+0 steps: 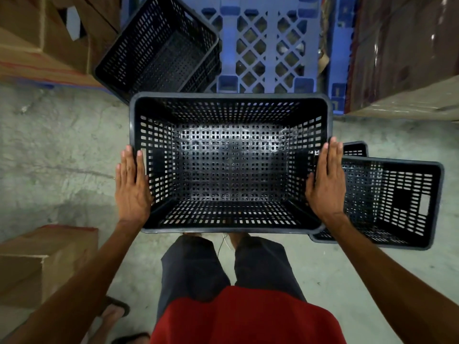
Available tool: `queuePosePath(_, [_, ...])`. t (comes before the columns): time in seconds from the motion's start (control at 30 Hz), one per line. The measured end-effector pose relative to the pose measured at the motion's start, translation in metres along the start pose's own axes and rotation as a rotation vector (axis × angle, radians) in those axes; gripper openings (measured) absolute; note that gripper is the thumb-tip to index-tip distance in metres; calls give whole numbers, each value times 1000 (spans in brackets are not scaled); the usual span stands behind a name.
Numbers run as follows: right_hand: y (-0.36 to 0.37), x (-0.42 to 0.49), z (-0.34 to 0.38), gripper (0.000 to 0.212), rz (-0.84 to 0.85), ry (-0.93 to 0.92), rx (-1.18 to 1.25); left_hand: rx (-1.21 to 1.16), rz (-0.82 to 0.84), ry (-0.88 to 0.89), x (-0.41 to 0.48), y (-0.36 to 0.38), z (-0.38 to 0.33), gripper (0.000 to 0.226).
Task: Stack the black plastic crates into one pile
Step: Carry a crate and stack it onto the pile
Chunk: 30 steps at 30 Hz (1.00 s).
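Observation:
A black perforated plastic crate (pixel 231 161) hangs in front of me, mouth up, pressed between my two flat palms. My left hand (pixel 131 184) lies against its left wall, and my right hand (pixel 326 181) lies against its right wall, fingers straight. A second black crate (pixel 161 45) sits tilted at the upper left, seemingly nested on another one. To the right on the floor lies a third black crate (pixel 397 202), partly hidden by the held crate, with another crate's rim (pixel 355 148) showing behind it.
A blue plastic pallet (pixel 270 48) lies ahead on the concrete floor (pixel 62 150). Cardboard boxes stand at the upper left (pixel 44 38), lower left (pixel 37 264) and upper right (pixel 407 50). My legs and sandalled feet are below the crate.

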State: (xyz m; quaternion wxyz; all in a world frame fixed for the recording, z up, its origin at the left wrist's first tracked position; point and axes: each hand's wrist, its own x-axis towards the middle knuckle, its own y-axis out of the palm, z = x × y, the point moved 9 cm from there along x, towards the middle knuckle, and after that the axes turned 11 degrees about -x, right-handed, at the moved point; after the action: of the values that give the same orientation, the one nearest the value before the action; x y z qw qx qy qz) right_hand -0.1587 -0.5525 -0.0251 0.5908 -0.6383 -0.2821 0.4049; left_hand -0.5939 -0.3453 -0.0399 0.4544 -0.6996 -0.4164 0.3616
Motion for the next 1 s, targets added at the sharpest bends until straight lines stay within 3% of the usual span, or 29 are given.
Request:
queuePosePath(0.3, [1, 1, 4, 78, 53, 3, -71, 62, 45, 18, 0, -6, -16, 70])
queuePosePath(0.47, [-11, -9, 11, 85, 109, -37, -250, 109, 134, -19, -8, -13, -23, 88])
queuePosePath(0.67, [-23, -21, 41, 84, 209, -135, -325, -57, 256, -149, -18, -16, -41, 86])
queuePosePath(0.83, [-42, -24, 108, 77, 170, -300, -257, -124, 236, -130, -25, -40, -53, 78])
queuePosePath(1.0, [-85, 1, 172, 71, 63, -398, -194, -241, 102, -139, -11, -89, -37, 72])
